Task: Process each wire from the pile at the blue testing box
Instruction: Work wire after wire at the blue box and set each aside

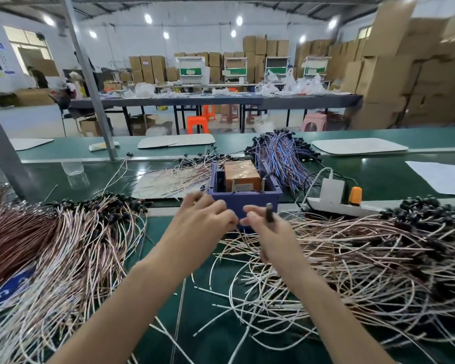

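Centre of frame: the blue testing box (244,198) stands on the green bench (208,311), open-topped, with a brown block (241,174) inside. Directly below it, the left hand (208,219) is positioned with fingers curled at the box front; what it holds is not discernible. The right hand (263,224), just beside it, grips a dark cylindrical part (269,212) upright. Wire piles occupy the left pile (63,245) and right pile (365,253) areas. A white power strip (339,206) lies right of the box
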Demonstrator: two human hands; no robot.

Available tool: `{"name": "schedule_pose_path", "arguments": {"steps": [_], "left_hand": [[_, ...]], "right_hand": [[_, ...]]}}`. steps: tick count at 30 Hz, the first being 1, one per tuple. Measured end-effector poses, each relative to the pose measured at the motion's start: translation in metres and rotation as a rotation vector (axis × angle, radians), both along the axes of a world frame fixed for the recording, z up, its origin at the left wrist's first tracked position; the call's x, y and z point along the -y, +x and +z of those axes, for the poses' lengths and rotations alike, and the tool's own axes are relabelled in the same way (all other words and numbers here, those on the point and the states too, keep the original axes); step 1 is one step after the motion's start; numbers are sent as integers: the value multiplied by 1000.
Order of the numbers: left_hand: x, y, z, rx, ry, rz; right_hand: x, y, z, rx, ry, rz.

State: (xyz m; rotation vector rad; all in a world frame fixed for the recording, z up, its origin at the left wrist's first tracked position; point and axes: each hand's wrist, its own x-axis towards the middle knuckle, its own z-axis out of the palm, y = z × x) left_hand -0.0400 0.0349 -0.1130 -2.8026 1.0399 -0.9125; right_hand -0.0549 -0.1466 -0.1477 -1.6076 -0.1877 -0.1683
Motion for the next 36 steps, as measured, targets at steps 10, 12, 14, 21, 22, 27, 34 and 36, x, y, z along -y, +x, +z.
{"name": "schedule_pose_path", "arguments": {"steps": [10, 12, 14, 21, 22, 27, 34, 36], "left_hand": [[14, 17, -16, -68, -1165, 194], [18, 30, -25, -516, -1498, 307], [19, 44, -30, -903, -1789, 301], [24, 61, -29, -976, -1982, -58], [25, 60, -30, -933, -1971, -58], [31, 47, -45, -668, -1739, 50], [36, 39, -68, -609, -1599, 119], [36, 39, -70, -604, -1583, 172]], "right_hand": [[-15, 16, -35, 9, 19, -61], [-16, 18, -42, 0, 27, -28], [-16, 20, -48, -9, 23, -22], [-15, 26, -56, -41, 26, -24], [-15, 26, -56, -42, 32, -28], [-13, 28, -53, -88, 143, -109], [-10, 31, -46, -76, 267, -271], [-7, 36, -43, -42, 284, -347]]}}
